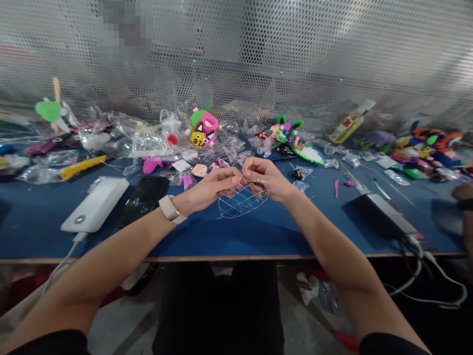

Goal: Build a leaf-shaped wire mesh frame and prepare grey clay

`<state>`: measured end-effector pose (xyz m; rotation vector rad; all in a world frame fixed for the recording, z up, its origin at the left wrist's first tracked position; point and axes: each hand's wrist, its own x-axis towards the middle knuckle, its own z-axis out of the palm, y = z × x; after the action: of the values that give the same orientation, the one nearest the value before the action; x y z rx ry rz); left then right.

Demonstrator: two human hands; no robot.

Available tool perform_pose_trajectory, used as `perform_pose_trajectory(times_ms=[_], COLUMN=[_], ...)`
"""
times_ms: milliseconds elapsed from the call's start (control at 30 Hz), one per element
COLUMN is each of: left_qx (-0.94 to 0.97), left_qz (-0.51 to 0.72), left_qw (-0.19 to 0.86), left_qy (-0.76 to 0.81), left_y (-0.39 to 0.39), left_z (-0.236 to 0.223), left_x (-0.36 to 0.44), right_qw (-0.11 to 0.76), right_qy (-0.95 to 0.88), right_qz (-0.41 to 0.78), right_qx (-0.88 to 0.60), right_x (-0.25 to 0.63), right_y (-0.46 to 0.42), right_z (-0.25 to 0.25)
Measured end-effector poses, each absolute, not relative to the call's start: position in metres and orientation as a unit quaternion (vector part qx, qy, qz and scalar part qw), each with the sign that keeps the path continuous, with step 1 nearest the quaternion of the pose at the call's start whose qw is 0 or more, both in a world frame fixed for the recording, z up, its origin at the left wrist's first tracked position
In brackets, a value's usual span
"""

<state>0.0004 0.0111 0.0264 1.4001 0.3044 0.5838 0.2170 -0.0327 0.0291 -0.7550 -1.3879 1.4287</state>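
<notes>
A small mesh frame of thin, silvery wire [242, 203] hangs just above the blue table, its strands crossing in a net with a curved lower rim. My left hand [221, 183], with a pale band on the wrist, pinches the wire at the upper edge. Close beside it, my right hand [264, 177] grips the same edge from the right, fingers curled. The fingertips of both hands nearly meet at one spot on the wire. Some fingers are hidden behind the mesh and the thumbs.
On the left lie a white power bank [96, 204], a black phone [144, 199] and a yellow cutter [83, 167]. Behind are a colourful clay ball [202, 129], clear plastic wrappers and a glue bottle [347, 127]. A cabled black box [384, 217] stands right. Another person's hand [463, 192] shows at the right edge.
</notes>
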Motion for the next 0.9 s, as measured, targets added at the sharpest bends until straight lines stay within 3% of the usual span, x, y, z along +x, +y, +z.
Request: perform_pose_trajectory(times_ms=[467, 700, 900], left_qx=[0.64, 0.726, 0.803], left_qz=[0.233, 0.27, 0.364], left_qw=[0.725, 0.623, 0.452], left_qy=[0.102, 0.107, 0.137], left_y=[0.019, 0.022, 0.022], left_z=[0.023, 0.025, 0.028], left_x=[-0.002, -0.002, -0.002], right_qw=[0.474, 0.485, 0.557], right_qy=[-0.603, -0.602, -0.574], right_qz=[0.56, 0.541, 0.491], right_qx=[-0.313, -0.332, -0.344], right_x=[0.214, 0.214, 0.208], right_y=[-0.032, -0.032, -0.03], right_z=[0.029, 0.028, 0.026])
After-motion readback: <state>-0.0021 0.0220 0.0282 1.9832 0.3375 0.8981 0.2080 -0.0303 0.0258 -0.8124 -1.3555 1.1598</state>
